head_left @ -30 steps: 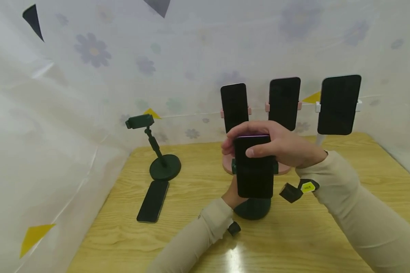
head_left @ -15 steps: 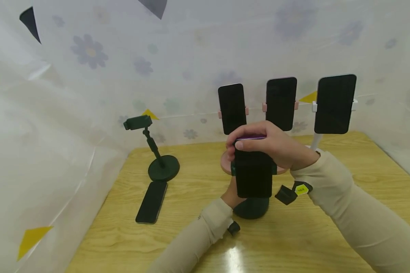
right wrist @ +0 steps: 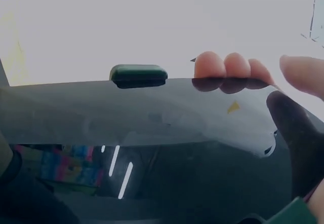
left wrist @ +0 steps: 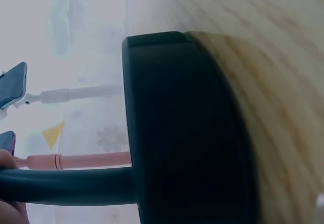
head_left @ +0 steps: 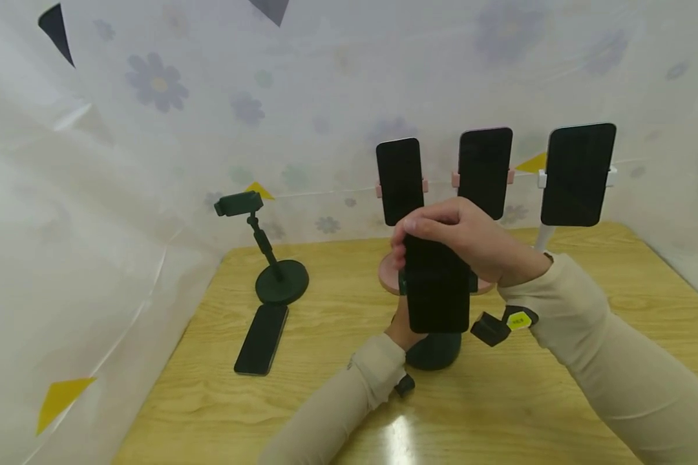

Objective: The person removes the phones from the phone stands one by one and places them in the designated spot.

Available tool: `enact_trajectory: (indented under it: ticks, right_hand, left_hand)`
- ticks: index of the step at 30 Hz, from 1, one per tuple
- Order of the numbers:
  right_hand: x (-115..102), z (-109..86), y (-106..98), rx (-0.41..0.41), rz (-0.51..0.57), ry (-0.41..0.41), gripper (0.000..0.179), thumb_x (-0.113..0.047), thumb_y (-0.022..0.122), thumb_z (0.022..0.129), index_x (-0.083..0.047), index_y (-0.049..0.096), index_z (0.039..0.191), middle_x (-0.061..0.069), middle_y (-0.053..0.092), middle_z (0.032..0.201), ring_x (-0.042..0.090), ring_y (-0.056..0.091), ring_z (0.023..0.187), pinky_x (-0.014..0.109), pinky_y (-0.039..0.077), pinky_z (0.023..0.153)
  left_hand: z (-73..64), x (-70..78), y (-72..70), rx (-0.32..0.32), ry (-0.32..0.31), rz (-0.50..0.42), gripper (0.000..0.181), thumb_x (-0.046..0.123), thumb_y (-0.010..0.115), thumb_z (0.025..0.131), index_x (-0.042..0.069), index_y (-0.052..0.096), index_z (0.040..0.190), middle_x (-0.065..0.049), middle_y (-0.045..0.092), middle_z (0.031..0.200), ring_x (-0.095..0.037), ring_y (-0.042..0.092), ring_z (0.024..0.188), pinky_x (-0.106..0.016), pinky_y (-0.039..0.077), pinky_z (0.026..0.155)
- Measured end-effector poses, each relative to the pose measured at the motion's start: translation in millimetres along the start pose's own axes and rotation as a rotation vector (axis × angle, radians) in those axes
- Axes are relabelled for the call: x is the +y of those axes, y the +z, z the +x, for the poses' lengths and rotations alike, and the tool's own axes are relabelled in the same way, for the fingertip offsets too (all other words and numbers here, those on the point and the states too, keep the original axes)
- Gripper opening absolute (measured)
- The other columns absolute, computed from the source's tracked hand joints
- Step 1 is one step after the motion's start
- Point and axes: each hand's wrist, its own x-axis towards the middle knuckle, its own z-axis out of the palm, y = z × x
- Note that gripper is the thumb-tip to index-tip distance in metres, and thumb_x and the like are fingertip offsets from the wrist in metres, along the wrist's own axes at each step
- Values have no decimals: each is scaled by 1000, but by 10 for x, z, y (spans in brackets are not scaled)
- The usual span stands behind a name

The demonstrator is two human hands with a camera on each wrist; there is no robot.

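A black-screened phone [head_left: 438, 297] sits upright in the clamp of a dark green phone stand [head_left: 434, 354]. Over the phone's top curls my right hand [head_left: 474, 244], its fingertips [right wrist: 209, 65] along one side edge and the thumb [right wrist: 304, 73] by the top corner. One green clamp jaw shows at that same edge in the right wrist view. Mostly hidden behind the phone, my left hand [head_left: 405, 329] grips the stand's pole [left wrist: 71, 186]; parts of its fingers [left wrist: 9, 213] show at the left wrist view's edge. The stand's thick round base [left wrist: 182, 127] rests on the table.
Behind stand several phones in holders: a phone [head_left: 399, 181] and another phone [head_left: 485, 173] in pink clamps, and a phone [head_left: 578, 174] in a white one. Left on the wooden table [head_left: 209, 420] are a second green stand [head_left: 282, 282] without a phone and a flat phone [head_left: 262, 340].
My right thumb has moved up off the phone's screen to its top edge, and the fingers have shifted along with it. The left hand stays at the stand's pole.
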Motion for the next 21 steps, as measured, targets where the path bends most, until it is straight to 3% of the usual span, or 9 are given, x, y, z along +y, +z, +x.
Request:
enact_trajectory:
  ticks: [4, 9, 12, 17, 21]
  right_hand:
    - [-24, 9, 2, 5, -25, 12, 23, -17, 52, 103, -3, 70, 105, 3, 72, 94, 20, 71, 85, 31, 59, 86]
    - [-50, 21, 6, 14, -27, 18, 22, -16, 53, 103, -3, 71, 103, 3, 72, 92, 21, 71, 83, 32, 59, 85]
    - [-63, 26, 8, 22, -7, 20, 22, -16, 53, 103, -3, 71, 101, 4, 71, 91, 21, 72, 82, 33, 59, 84]
    - [-79, 37, 9, 33, 8, 27, 23, -17, 53, 103, -2, 70, 101, 5, 71, 92, 22, 72, 83, 35, 60, 84]
    - [-88, 36, 8, 52, 4, 35, 23, -18, 53, 103, -2, 70, 101, 6, 71, 92, 22, 72, 83, 35, 60, 84]
  left_hand:
    - [8, -14, 27, -6, -27, -29, 19, 4, 59, 90, -7, 52, 103, -19, 60, 99, -27, 60, 93, -36, 50, 91]
    - [28, -8, 41, -32, -103, -139, 19, 0, 58, 89, -7, 51, 106, -20, 60, 100, -28, 59, 93, -36, 50, 93]
    - [35, -5, 39, -2, -72, -133, 14, 2, 51, 94, -7, 52, 105, -19, 61, 98, -27, 60, 92, -36, 50, 92]
    - [41, 3, 34, 33, -32, -103, 24, 14, 39, 102, -6, 51, 105, -19, 61, 98, -27, 61, 90, -37, 51, 90]
    - [66, 30, 10, 22, -61, -125, 14, 6, 46, 97, -6, 53, 101, -19, 62, 95, -26, 62, 88, -35, 52, 87]
